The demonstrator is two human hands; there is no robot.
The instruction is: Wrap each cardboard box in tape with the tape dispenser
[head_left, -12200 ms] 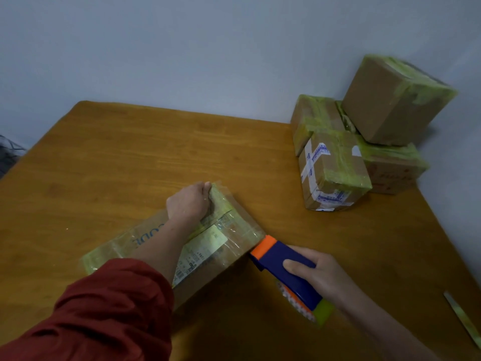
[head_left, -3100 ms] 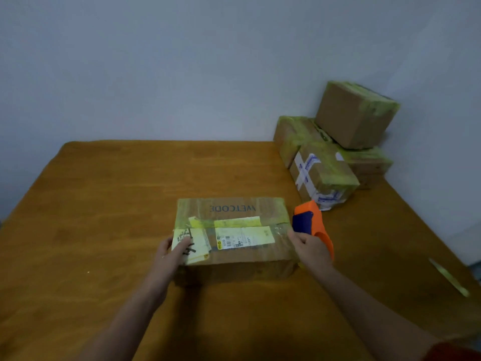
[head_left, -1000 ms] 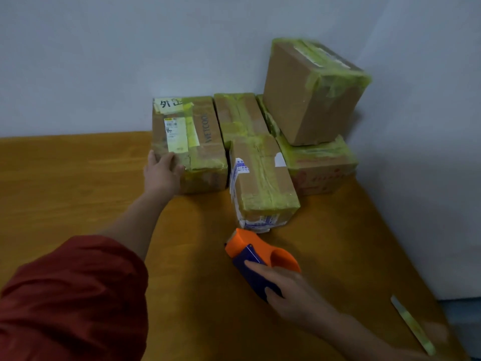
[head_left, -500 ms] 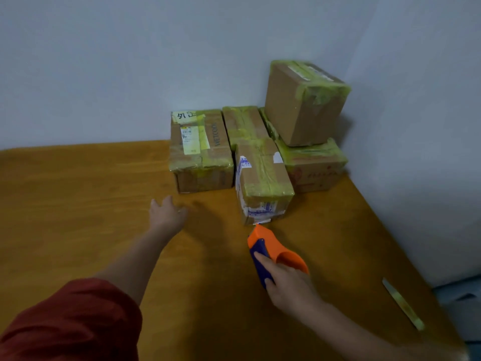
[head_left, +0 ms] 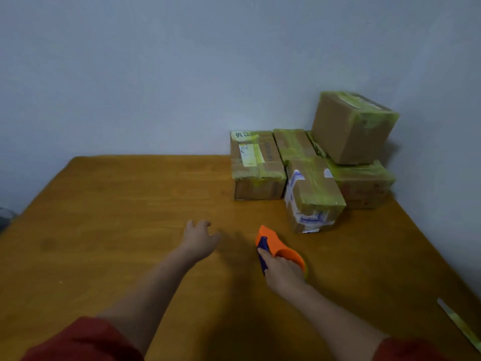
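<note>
Several cardboard boxes wrapped in yellowish tape are grouped at the table's far right corner. The labelled box (head_left: 256,165) stands leftmost, beside a narrow box (head_left: 294,144) and a front box (head_left: 313,194); a cube-like box (head_left: 351,126) sits on top of a low box (head_left: 364,183). My right hand (head_left: 283,273) grips the orange and blue tape dispenser (head_left: 276,247) on the table in front of the front box. My left hand (head_left: 199,237) hovers over the table with relaxed fingers, holding nothing, well short of the labelled box.
The wooden table (head_left: 117,217) stretches left and toward me. A loose strip of tape (head_left: 459,324) lies at the near right edge. Walls close off the back and the right side behind the boxes.
My left hand let go of the labelled box beside the group and drew back toward me. The right hand keeps its hold on the dispenser. The view tilted up and left.
</note>
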